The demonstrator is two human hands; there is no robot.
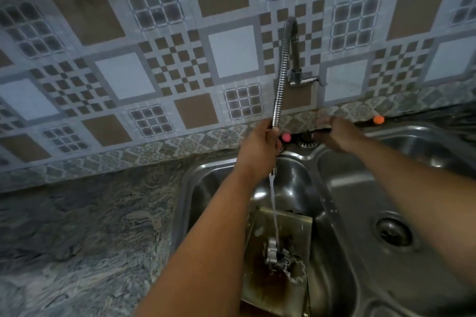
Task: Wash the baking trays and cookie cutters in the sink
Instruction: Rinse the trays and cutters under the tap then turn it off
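The flexible faucet hose (280, 72) is being gripped near its lower end by the left hand (260, 148), fingers curled round the ribbed metal. A thin stream of water (273, 203) is being poured from below that hand into the left basin of the steel sink (206, 175). The stream is being caught by a baking tray (280, 244), which is lying in that basin, stained brown along its lower part. On the tray, cookie cutters (282, 260) are being wetted where the water lands; one has a scalloped edge, and the others are too blurred to be told apart. Left of the sink, a marbled stone counter (85, 234) is being shown beneath a patterned tile wall (154, 59). Further right, the right hand (334, 134) is being held at the back ledge behind the sink, blurred; whether anything is being pinched cannot be told. A pink round object (286, 137) is sitting between the two hands, and an orange one (378, 119) beyond the right hand. The right basin, with its drain (394, 231), is being crossed by the right forearm.
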